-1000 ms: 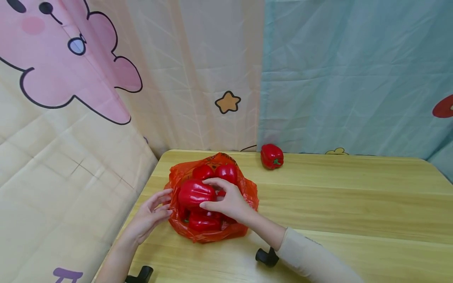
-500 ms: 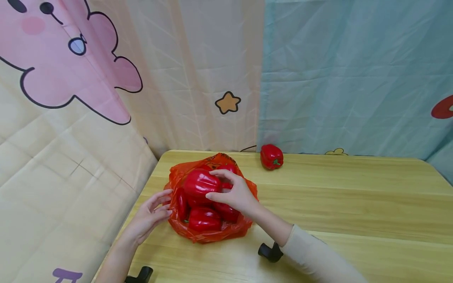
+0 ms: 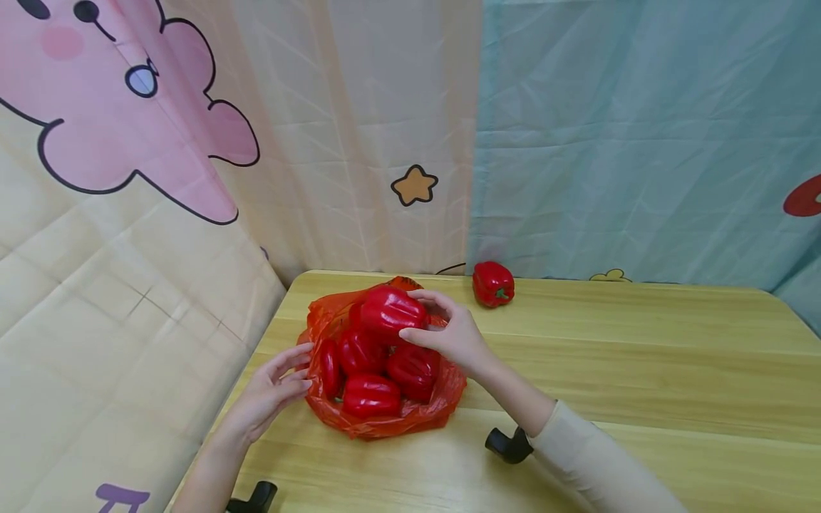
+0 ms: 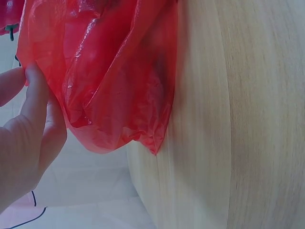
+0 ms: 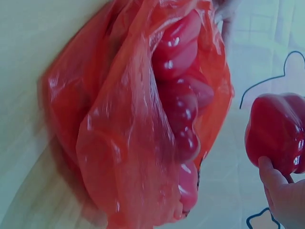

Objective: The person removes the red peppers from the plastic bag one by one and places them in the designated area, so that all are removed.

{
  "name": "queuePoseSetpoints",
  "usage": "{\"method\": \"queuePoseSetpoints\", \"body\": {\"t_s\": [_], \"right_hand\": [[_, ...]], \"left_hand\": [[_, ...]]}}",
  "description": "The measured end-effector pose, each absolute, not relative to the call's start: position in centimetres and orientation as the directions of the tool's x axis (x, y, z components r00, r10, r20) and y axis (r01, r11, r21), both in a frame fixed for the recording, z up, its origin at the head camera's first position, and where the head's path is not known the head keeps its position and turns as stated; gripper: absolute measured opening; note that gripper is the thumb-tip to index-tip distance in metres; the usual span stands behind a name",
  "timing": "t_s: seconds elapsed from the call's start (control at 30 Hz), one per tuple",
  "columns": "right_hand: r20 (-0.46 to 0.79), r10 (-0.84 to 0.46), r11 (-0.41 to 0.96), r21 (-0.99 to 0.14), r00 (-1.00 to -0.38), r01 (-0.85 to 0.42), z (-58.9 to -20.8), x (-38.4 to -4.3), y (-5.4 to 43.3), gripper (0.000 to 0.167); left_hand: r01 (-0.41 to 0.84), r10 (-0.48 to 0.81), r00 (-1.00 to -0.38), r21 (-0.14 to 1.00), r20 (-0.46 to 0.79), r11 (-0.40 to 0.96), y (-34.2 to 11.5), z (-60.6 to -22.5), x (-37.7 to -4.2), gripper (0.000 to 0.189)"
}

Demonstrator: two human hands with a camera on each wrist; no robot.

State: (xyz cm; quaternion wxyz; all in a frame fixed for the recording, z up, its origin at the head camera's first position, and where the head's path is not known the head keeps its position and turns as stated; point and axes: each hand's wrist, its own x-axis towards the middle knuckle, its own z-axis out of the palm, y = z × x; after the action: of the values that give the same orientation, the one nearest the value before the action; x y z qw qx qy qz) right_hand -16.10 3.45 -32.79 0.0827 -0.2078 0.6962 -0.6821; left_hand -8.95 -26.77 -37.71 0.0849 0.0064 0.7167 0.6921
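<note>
My right hand [image 3: 455,335] holds a glossy red bell pepper [image 3: 393,311], fingers and thumb on its right end, above the bag's far part. The right wrist view also shows this bell pepper [image 5: 276,133], raised clear of the bag. A thin orange-red plastic bag [image 3: 385,427] stands wide at the mouth, with several red bell peppers [image 3: 370,396] inside. Against its left side, my left hand [image 3: 266,395] rests with spread fingertips; in the left wrist view the fingers [image 4: 35,95] touch the bag's outer wall [image 4: 109,95]. The lower contents are hidden.
One more red bell pepper [image 3: 492,284] lies at the back edge of the wooden table [image 3: 609,356], right of the bag. Black fittings [image 3: 509,446] show beside the forearms. Printed curtains [image 3: 359,142] hang behind and at the left.
My right hand has carried the bell pepper up and toward the back right, uncovering other peppers in the bag. The left hand has stayed at the bag's side.
</note>
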Motion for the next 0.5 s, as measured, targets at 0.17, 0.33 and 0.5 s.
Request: {"method": "queuePoseSetpoints", "body": {"t_s": [0.17,0.33,0.5], "right_hand": [[0.186,-0.363,-0.035,-0.982,-0.913,-0.186,-34.4,-17.6,4.6,0.052],[0.229,-0.316,-0.031,-0.973,-0.921,-0.231,-34.9,-18.4,6.3,0.051],[0.244,-0.266,0.019,-0.966,-0.932,-0.258,-35.1,-19.0,8.1,0.053]], "left_hand": [[-0.113,0.13,-0.985,0.993,-0.117,0.037,-26.8,-37.8,-8.9,0.056],[-0.123,0.127,-0.984,0.992,-0.127,0.034,-26.9,-37.7,-8.9,0.056],[-0.12,0.123,-0.985,0.992,-0.125,0.041,-26.9,-37.7,-8.9,0.057]]}}
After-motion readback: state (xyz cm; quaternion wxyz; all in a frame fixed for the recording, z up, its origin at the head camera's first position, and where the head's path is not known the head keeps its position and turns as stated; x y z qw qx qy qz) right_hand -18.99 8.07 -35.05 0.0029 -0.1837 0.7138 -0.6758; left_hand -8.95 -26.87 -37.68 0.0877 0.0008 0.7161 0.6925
